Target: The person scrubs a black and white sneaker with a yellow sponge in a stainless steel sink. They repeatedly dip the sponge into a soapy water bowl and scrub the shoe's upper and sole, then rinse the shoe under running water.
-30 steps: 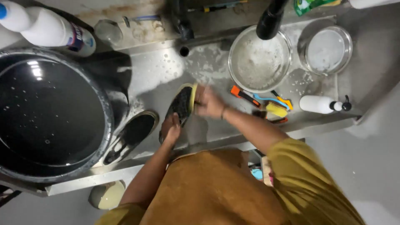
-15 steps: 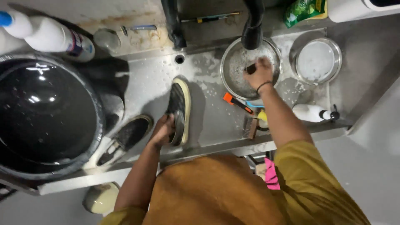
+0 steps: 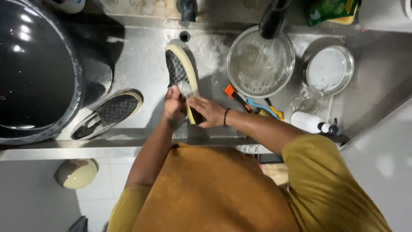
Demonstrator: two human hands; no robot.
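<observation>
Nearest the person, both hands meet over the steel sink (image 3: 141, 68). The left hand (image 3: 173, 104) wraps its fingers around the near end of a checkered slip-on shoe (image 3: 180, 73) with a cream sole, which lies on its side and runs away toward the far wall, its toe beside the drain hole. The right hand (image 3: 205, 112) is curled closed over a small dark object, pressed to the shoe's heel just right of the left fingers; what the object is cannot be told.

To the left, the matching second shoe (image 3: 107, 114) lies flat beside a large black basin (image 3: 34, 73). To the right near the edge lies a white bottle (image 3: 308, 122) with a dark pump cap, on its side. Between it and the hands lie orange, blue and yellow brushes (image 3: 253, 105).

Farther off stand a steel bowl (image 3: 261, 64) of soapy water and a smaller round tin (image 3: 329, 71). At the far right corner sits a green packet (image 3: 332, 9).
</observation>
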